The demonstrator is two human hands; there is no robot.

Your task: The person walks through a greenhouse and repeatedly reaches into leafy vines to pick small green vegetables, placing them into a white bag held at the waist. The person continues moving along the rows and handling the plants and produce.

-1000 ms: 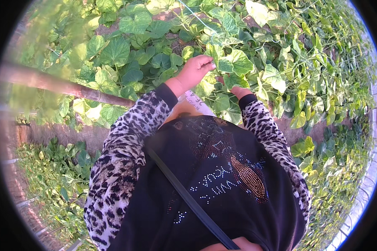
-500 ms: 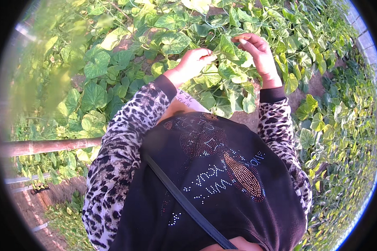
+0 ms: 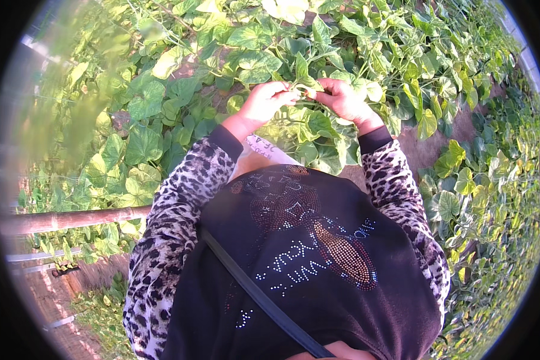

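Note:
My left hand is closed in a pinch, thumb against fingers, with a tiny pale bit showing at the tips. Almost touching it, my right hand pinches too, thumb and forefinger together. A thin green shoot of a leafy vine runs between the two sets of fingertips. What each pinch holds is too small to make out. An upright young leaf stands just above the fingers. Broad vine leaves spread below my right hand.
A pale strip with handwriting shows beyond my dark top. Dense vines fill the left and far side, with more foliage at right. A brownish pole juts in at left. Bare soil shows beside my right sleeve.
My right hand has come down and left, from beside a raised leaf to my left fingertips. My left hand has shifted slightly left and nearer to me.

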